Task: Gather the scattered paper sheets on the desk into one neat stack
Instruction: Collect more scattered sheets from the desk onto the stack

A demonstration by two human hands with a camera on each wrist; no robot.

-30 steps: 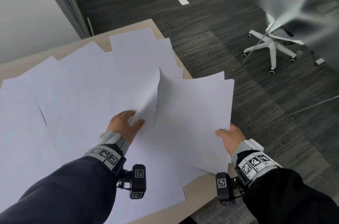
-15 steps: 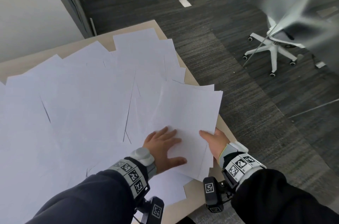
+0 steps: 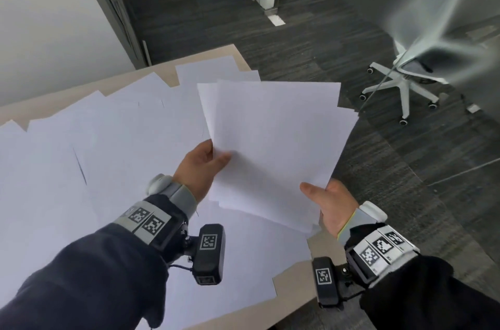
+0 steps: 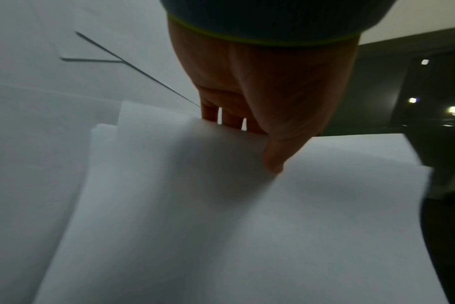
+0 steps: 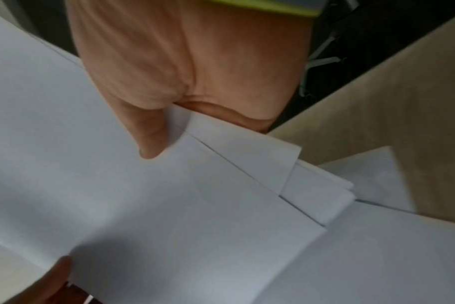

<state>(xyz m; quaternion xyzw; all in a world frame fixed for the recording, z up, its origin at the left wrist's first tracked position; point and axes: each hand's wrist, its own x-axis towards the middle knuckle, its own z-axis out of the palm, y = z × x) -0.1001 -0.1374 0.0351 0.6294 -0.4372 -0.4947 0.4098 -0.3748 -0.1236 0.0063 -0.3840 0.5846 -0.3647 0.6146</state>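
Observation:
A loose bundle of white sheets (image 3: 276, 145) is lifted above the desk's right side, its edges uneven. My left hand (image 3: 205, 164) pinches the bundle's left edge, thumb on top and fingers underneath; the left wrist view shows the thumb (image 4: 275, 158) pressing the top sheet (image 4: 221, 226). My right hand (image 3: 327, 202) grips the near right corner, thumb (image 5: 151, 139) on top of the fanned sheets (image 5: 169, 205). Several more white sheets (image 3: 81, 162) lie scattered and overlapping across the desk (image 3: 322, 251).
The desk's right edge runs just under the held bundle, with dark carpet floor (image 3: 405, 194) beyond. A white office chair (image 3: 403, 86) stands at the right. A white wall (image 3: 48, 18) and a glass door (image 3: 176, 5) lie behind the desk.
The bundle lay flat on the desk under my left palm; now both hands have lifted it, the left hand shifting to pinch its left edge.

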